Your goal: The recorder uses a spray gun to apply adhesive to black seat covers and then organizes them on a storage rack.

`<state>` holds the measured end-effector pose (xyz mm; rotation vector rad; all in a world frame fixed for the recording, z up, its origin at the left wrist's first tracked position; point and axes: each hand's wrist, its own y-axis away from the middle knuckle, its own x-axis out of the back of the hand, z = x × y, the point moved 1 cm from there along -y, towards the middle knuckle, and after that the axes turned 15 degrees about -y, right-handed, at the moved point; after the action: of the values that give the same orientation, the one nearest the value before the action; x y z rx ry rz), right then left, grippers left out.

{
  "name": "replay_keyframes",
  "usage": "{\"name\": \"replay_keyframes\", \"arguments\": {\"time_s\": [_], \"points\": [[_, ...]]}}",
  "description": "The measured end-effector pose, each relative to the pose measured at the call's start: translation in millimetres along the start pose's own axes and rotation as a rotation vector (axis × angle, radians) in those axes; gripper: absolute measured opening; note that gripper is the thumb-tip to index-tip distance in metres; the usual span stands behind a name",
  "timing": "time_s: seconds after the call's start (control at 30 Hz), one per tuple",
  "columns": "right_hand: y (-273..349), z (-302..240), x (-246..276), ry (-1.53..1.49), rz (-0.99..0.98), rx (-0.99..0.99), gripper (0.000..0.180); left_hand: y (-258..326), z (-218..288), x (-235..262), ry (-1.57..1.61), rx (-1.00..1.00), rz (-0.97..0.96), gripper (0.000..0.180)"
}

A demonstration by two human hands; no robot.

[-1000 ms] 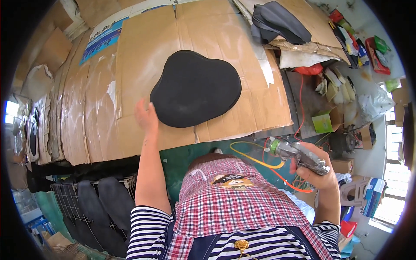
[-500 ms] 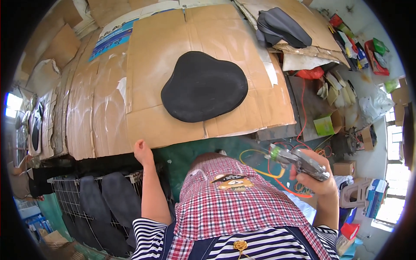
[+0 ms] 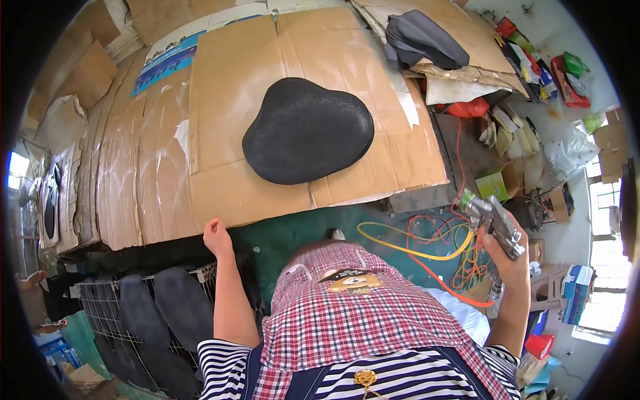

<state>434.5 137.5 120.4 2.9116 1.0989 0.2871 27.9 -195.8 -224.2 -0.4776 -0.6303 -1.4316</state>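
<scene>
A black, rounded three-lobed pad, perhaps a saddle-like seat cover, lies flat on the cardboard-covered table. Its upper right surface has a fine pale speckle. My right hand is wrapped round a metal spray gun with a green tip, held to the right of the table and apart from the pad. An orange hose and a yellow hose trail near the gun. Just off the table's front edge, my left hand has its fingers curled in, with nothing visible in them.
At lower left a wire rack carries several dark pads. Folded dark fabric lies on a cardboard stack at the back right. Coiled hoses lie on the green floor. A stool and a green box stand to the right.
The spray gun has swung right and slightly away from me, farther from the pad. Faint mist ahead of its tip is no longer visible. My left hand stays curled near the table edge.
</scene>
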Motion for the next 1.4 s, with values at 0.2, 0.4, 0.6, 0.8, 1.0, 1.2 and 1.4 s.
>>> {"name": "replay_keyframes", "arguments": {"time_s": [0.2,0.4,0.6,0.8,1.0,1.2,1.4], "points": [[-1.2,0.7,-18.1,-0.248,-0.279,-0.117,0.054,4.1,6.4,-5.4,0.108,0.027,-0.065,0.014],[-52.5,5.6,-36.1,-0.299,-0.236,0.081,0.047,20.4,-3.1,-1.7,0.132,0.011,-0.004,0.012],[-68.3,13.8,10.8,-0.234,-0.138,0.099,0.045,47.1,-3.7,1.7,0.134,0.109,0.063,0.013],[-64.5,22.5,64.4,-0.100,-0.183,-0.033,0.047,62.2,15.6,-24.4,0.151,0.111,0.043,0.011],[-79.3,41.9,64.9,-0.358,-0.545,-0.182,0.056,55.5,36.9,-64.3,0.091,0.044,0.027,0.015],[-112.9,38.2,47.2,-0.350,-0.407,0.016,0.052,73.9,82.2,-88.0,0.042,0.136,-0.088,0.018],[-128.3,45.9,74.2,-0.342,-0.361,0.143,0.048,44.8,56.2,-156.6,-0.043,0.189,-0.132,0.037]]}}
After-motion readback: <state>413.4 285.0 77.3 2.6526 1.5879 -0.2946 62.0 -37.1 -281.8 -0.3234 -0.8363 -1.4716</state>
